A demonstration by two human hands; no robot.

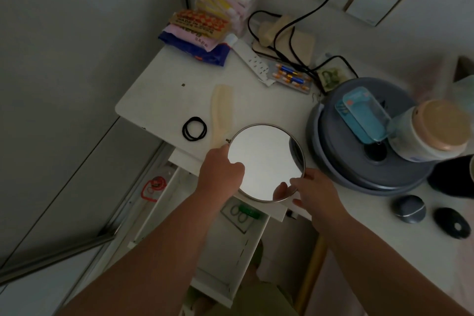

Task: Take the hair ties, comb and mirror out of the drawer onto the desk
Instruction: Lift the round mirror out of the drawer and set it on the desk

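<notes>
We are gripping the round mirror [265, 161] by its rim, left hand [221, 170] and right hand [314, 191] on opposite sides, over the desk [159, 90] edge above the open drawer [230, 259]; beyond-left are lying the hair ties [194, 128] and comb [220, 113].

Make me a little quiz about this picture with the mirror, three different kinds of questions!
1. True or false: the comb lies on the desk.
2. What colour are the hair ties beside the comb? A red, B black, C yellow.
3. How many hands hold the round mirror?

Key:
1. True.
2. B.
3. Two: the left hand on its left rim, the right hand at its lower right edge.
</notes>
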